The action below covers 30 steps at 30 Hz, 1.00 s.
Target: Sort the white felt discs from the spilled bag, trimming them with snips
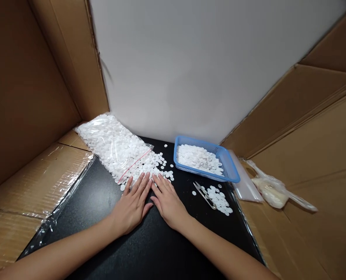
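My left hand lies flat on the black table, fingers stretched toward the mouth of a large clear zip bag full of small white discs. Beside it my right hand is also flat, its fingertips close to the left ones and at the edge of loose white discs spilling from the bag's red-striped opening. Neither hand grips anything. A blue plastic basket holding many white discs stands behind and to the right of my right hand.
Thread snips lie right of my right hand, against a small pile of white discs. Clear plastic sleeves and a knotted plastic bag with something pale inside are farther right. Cardboard walls flank the table; a pale wall stands behind.
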Each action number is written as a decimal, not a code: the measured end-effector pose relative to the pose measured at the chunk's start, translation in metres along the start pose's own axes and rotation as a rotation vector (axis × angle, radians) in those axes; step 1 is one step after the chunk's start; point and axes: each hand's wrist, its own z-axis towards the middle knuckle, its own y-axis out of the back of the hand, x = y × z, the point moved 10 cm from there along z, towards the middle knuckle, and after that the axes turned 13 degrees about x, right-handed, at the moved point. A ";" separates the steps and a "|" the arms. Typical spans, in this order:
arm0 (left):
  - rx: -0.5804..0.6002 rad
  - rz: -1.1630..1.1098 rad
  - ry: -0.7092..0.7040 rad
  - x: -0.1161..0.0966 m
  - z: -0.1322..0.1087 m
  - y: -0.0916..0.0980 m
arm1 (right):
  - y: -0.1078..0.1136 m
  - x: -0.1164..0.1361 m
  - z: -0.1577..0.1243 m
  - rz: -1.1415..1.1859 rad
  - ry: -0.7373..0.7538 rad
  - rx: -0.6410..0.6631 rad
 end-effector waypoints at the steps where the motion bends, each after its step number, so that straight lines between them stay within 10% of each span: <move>1: -0.013 0.012 -0.015 -0.003 -0.003 0.004 | 0.001 0.004 -0.006 0.001 0.022 -0.002; 12: 0.114 -0.166 -0.277 -0.040 -0.031 0.006 | 0.017 0.028 -0.072 0.101 0.303 -0.142; 17: 0.126 -0.254 -0.265 -0.037 -0.027 0.010 | 0.031 -0.003 -0.074 0.125 0.148 -0.279; 30: 0.239 -0.204 -0.113 0.004 0.022 -0.021 | -0.002 0.008 -0.053 -0.005 0.107 0.038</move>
